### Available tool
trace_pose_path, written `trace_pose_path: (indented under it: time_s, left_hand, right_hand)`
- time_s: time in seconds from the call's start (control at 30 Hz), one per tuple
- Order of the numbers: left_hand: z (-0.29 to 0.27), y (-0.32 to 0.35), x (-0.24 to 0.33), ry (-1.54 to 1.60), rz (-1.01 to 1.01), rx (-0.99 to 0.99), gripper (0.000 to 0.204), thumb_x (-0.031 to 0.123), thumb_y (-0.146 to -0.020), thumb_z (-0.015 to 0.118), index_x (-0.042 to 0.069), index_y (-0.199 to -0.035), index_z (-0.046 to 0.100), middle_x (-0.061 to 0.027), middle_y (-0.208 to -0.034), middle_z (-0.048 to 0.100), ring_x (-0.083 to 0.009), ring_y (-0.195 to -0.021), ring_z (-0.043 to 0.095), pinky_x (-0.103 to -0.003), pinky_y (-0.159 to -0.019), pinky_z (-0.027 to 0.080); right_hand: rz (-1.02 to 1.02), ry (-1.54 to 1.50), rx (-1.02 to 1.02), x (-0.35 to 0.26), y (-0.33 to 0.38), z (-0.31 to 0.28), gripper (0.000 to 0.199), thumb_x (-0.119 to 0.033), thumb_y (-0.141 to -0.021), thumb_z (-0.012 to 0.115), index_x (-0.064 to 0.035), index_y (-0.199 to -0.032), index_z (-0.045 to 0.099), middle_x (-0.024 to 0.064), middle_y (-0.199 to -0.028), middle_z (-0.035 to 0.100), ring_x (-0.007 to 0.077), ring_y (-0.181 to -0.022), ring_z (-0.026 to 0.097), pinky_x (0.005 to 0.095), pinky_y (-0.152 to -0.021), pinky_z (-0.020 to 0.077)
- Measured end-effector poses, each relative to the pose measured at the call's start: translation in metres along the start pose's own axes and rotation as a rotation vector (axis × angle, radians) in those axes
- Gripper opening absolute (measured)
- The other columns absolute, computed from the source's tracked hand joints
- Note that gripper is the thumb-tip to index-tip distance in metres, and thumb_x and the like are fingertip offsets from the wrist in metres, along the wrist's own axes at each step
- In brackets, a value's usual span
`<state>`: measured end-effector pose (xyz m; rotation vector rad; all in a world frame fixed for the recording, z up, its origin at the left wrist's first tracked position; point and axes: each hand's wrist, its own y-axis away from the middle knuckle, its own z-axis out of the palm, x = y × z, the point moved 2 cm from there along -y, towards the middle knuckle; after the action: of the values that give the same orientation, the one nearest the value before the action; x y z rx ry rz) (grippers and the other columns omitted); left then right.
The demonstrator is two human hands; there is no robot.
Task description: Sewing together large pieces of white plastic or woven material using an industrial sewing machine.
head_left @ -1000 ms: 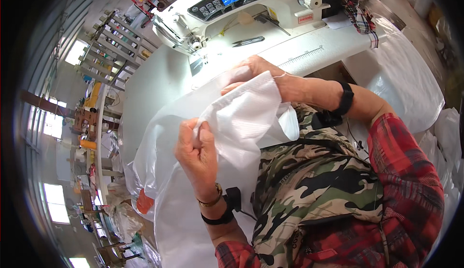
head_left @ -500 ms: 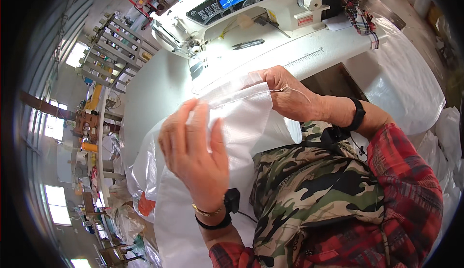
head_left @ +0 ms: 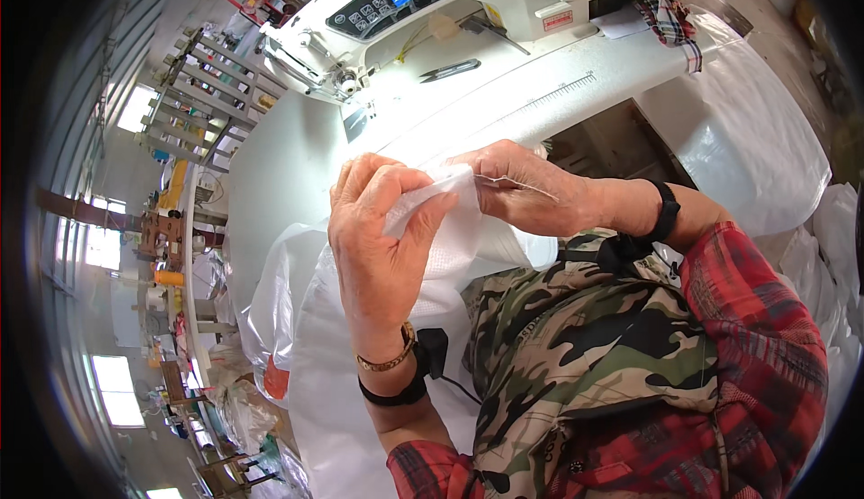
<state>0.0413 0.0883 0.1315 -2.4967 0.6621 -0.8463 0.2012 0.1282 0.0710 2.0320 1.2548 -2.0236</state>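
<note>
White woven fabric (head_left: 450, 247) is held up in front of the person's chest, between both hands, with the rest of the piece hanging down over the lap and spreading toward the left of the sewing table (head_left: 297, 157). Its top edge runs roughly left to right, from the left hand (head_left: 382, 247) across to the right hand (head_left: 531, 188), and the two hands sit close together on it, almost touching. Left hand wraps the edge from below and in front, thumb and fingers closed over a fold of the cloth, palm side turned away from the camera. Right hand comes in from the right and pinches the same edge between thumb and fingertips, closed tight on a thin strip. Behind them, beyond the table edge, stands the sewing machine (head_left: 432, 4), well apart from the held edge, with small thread snips (head_left: 450, 70) lying on its bed
</note>
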Motion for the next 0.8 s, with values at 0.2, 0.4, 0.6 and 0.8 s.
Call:
trace_pose_path:
  time_s: [0.2, 0.4, 0.6, 0.8]
  left_hand:
    - [0.004, -0.002, -0.003, 0.068, 0.035, 0.123, 0.021, 0.014, -0.077, 0.078, 0.003, -0.081, 0.061, -0.0056, -0.086, 0.063, -0.0240, -0.086, 0.057, -0.034, -0.082, 0.042]
    - [0.008, -0.003, -0.007, 0.150, 0.003, 0.060, 0.019, 0.011, -0.078, 0.077, 0.002, -0.081, 0.061, -0.0068, -0.086, 0.065, -0.0224, -0.081, 0.058, -0.032, -0.079, 0.043]
    - [0.009, 0.000, -0.009, 0.178, -0.019, 0.118, 0.017, 0.002, -0.074, 0.077, 0.002, -0.076, 0.060, -0.0067, -0.083, 0.064, -0.0203, -0.078, 0.058, -0.030, -0.077, 0.042]
    - [0.011, -0.004, -0.009, 0.127, 0.030, 0.157, 0.017, 0.002, -0.072, 0.077, 0.002, -0.075, 0.059, -0.0074, -0.080, 0.063, -0.0203, -0.077, 0.058, -0.031, -0.074, 0.042]
  right_hand:
    - [-0.129, -0.016, 0.098, -0.003, 0.001, -0.002, 0.010, 0.005, -0.090, 0.051, 0.0050, -0.094, 0.060, 0.0192, -0.081, 0.062, 0.0227, -0.072, 0.058, 0.0380, -0.071, 0.0477]
    - [-0.008, 0.114, -0.051, -0.007, -0.001, -0.007, 0.005, 0.003, -0.087, 0.054, 0.0068, -0.089, 0.057, 0.0221, -0.076, 0.059, 0.0323, -0.067, 0.056, 0.0398, -0.066, 0.0448]
    - [0.078, 0.288, -0.331, -0.011, 0.004, -0.021, 0.022, -0.004, -0.087, 0.058, 0.0014, -0.109, 0.056, 0.0140, -0.084, 0.058, 0.0202, -0.066, 0.049, 0.0303, -0.062, 0.0426]
    - [0.117, 0.170, -0.243, -0.006, -0.007, -0.024, 0.040, -0.037, -0.100, 0.055, 0.0015, -0.087, 0.054, 0.0057, -0.071, 0.049, 0.0156, -0.064, 0.045, 0.0297, -0.060, 0.0391]
